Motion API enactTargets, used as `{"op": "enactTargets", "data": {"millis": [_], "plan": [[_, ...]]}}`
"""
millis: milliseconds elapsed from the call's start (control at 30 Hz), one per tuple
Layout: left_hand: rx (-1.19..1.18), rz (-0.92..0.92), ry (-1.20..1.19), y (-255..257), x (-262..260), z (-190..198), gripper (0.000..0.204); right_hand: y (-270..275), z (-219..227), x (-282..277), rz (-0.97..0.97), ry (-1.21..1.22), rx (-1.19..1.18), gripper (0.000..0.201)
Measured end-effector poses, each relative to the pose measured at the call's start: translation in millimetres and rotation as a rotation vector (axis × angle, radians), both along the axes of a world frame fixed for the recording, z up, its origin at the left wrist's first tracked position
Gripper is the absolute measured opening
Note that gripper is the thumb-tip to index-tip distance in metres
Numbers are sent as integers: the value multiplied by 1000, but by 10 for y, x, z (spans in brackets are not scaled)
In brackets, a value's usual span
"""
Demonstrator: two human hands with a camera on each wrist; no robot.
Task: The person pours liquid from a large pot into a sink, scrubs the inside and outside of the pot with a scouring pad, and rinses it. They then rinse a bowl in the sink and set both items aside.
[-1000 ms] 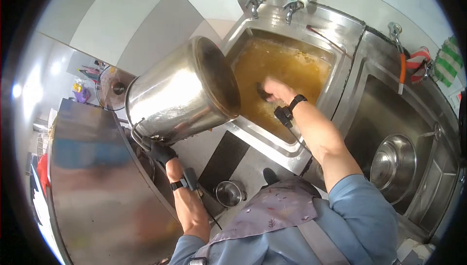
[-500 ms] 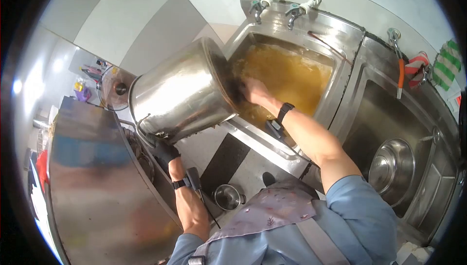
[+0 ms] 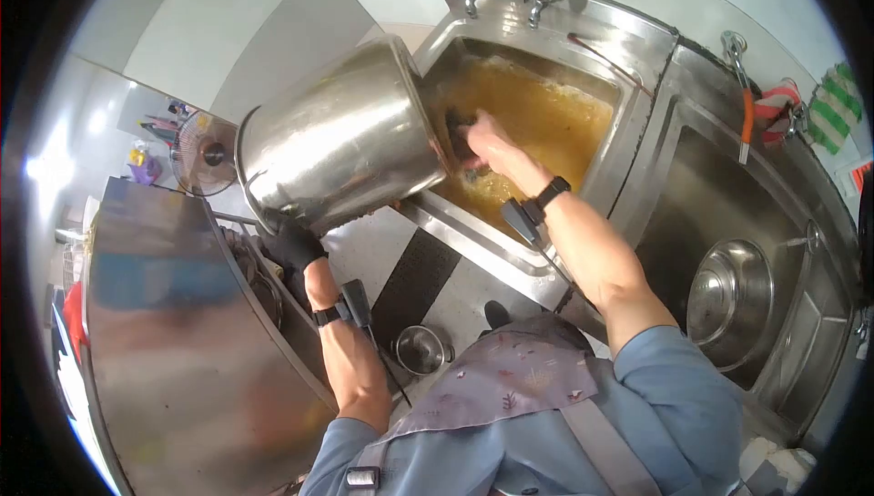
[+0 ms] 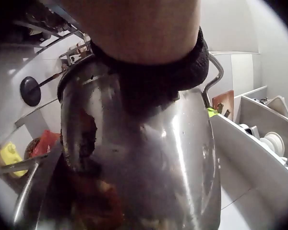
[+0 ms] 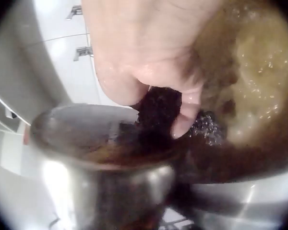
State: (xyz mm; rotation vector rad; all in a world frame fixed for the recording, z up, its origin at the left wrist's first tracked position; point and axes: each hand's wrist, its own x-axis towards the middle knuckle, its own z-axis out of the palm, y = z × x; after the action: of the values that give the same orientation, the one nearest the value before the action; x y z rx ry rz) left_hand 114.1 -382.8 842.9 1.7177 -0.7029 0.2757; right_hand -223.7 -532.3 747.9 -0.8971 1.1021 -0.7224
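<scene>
A large steel pot (image 3: 341, 136) lies tilted on its side, its mouth over the left edge of a sink (image 3: 510, 245) of brownish-yellow water (image 3: 537, 122). The left hand (image 3: 293, 245), in a black glove, is at the pot's base near a handle; its fingers are mostly hidden, also in the left wrist view, where the pot (image 4: 149, 158) fills the middle. The bare right hand (image 3: 484, 143) is at the pot's mouth above the water. In the right wrist view this hand (image 5: 153, 62) grips a dark scrubber (image 5: 159, 112) beside the pot's rim (image 5: 101, 165).
Two taps (image 3: 537, 4) stand behind the sink. A second sink on the right holds a steel bowl (image 3: 728, 300). An orange-ended hose (image 3: 747, 122) and striped cloths (image 3: 835, 109) hang at the back right. A small pot (image 3: 421, 350) is on the floor; a steel counter (image 3: 182, 332) stands left.
The right hand moved from over the water left to the pot's mouth, then slightly outward again. The pot has tipped a little nearer level, with the left hand staying at its base.
</scene>
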Motion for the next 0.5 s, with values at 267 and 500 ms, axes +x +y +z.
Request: {"op": "enactTargets", "data": {"millis": [267,500], "plan": [[127,92,-158,-22,-254,178,31,233,-317,138,-40,-254,180,28],[20,-67,-66,-41,-341,134,40,698,67,9,-245,-212,243,35]]}}
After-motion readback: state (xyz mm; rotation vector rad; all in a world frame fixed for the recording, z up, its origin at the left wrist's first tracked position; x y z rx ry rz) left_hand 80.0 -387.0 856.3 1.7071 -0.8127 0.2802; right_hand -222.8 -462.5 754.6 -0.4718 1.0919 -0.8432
